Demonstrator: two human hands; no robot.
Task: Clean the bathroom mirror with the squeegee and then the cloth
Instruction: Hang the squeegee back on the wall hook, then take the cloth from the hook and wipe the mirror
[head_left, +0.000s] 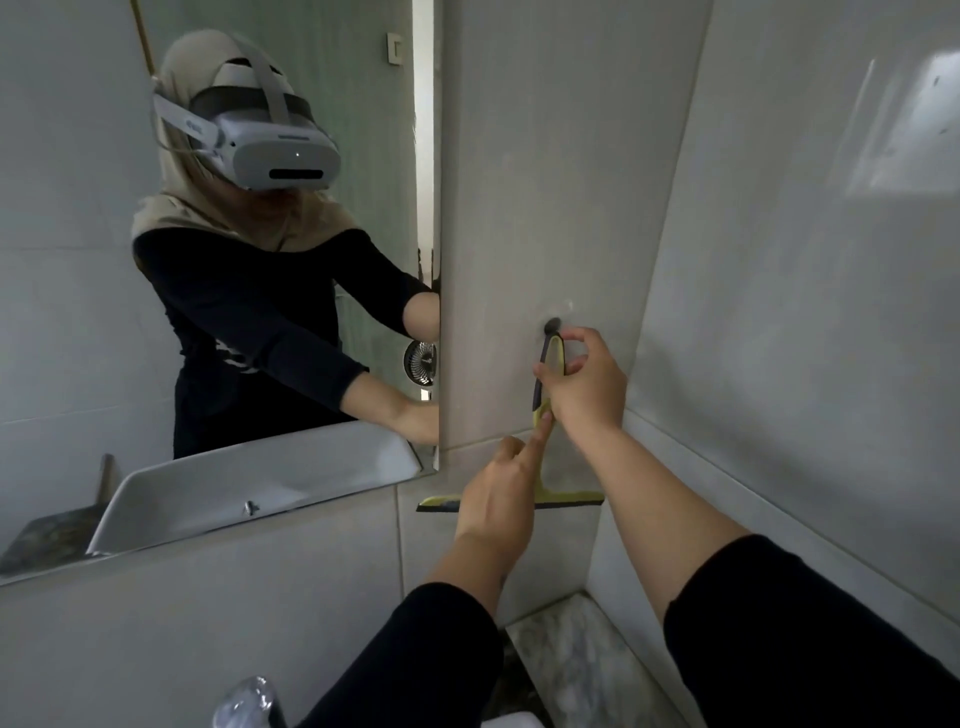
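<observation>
A yellow and dark squeegee (546, 470) hangs upright from a small dark wall hook (551, 326) on the tiled wall, right of the mirror (78, 312). Its blade is at the bottom, level. My right hand (584, 384) is closed around the upper handle, just below the hook. My left hand (501, 491) is in front of the lower stem, forefinger stretched up and touching the handle. No cloth is in view.
The mirror reflects a person wearing a headset, and a white basin (249, 483). A chrome tap (254, 701) shows at the bottom edge. A marble ledge (587, 665) lies in the corner at lower right. Tiled walls meet behind the squeegee.
</observation>
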